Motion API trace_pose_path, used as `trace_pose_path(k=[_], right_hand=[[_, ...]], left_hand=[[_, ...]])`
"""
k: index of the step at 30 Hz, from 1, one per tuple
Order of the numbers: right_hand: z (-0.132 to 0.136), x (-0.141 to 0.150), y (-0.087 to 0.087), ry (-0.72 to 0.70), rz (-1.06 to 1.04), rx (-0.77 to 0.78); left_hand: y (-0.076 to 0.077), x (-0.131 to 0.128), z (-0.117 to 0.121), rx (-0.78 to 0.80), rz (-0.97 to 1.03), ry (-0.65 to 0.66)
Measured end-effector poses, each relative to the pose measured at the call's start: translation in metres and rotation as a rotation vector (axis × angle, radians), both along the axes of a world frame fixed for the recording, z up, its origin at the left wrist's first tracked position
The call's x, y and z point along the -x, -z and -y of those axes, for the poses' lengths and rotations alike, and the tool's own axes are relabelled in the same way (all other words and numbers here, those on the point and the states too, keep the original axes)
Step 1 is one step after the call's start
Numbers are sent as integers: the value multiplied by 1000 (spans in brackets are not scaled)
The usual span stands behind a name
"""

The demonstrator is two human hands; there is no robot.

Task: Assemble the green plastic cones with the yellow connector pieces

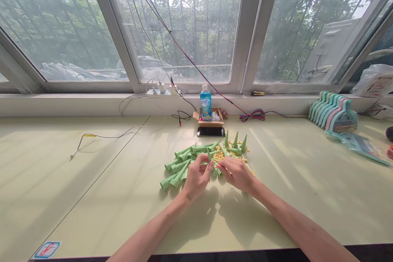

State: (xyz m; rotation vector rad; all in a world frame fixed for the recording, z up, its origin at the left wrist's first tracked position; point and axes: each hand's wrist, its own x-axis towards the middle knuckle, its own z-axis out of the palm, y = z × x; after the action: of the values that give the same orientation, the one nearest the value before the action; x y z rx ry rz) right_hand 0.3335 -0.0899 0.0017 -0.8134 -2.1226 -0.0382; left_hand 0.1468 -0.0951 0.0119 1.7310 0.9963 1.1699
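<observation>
Far left of the open cardboard box (211, 124) and much nearer on the desk (101, 213): a blue-bordered sticker (47, 249) with a red handwritten mark, much like an 8. Left of the box, a white cable (110, 136) with a yellow tag; closer to it, on the sill behind, a white power strip (158, 91) holding plugs.

In front and to the left of the box, a heap of hollow green plastic spikes (176, 167) with ribbed collars. Nearer than the box, the left hand (196, 174), thumb and forefinger pinching a green spike (209, 154).

Inside the box, a bottle (205, 102) of blue liquid, white-capped, with Chinese lettering too small to read surely, beside bubble wrap (216, 117). Just in front, a dark-screened phone (211, 132).

Nearer and right of the box, small yellow plastic pegs (218, 155), three upright spikes (236, 141), and the right hand (236, 172), fingers bunched against the held spike; cannot tell what lies between them.

Right of the box, a coiled red-and-blue cable (253, 115); farther right, a row of teal handled tools (333, 110), one pink, and a plastic bag (375, 80) with unreadable reddish print.
</observation>
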Motion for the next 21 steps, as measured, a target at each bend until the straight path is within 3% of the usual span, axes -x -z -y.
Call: trace_pose_path(k=[9,21], right_hand=[[0,-3,-1,4,21,44],[0,-2,2,0,24,76]], left_hand=[[-3,0,1,19,20,-25],[-3,0,0,-31,1,56]])
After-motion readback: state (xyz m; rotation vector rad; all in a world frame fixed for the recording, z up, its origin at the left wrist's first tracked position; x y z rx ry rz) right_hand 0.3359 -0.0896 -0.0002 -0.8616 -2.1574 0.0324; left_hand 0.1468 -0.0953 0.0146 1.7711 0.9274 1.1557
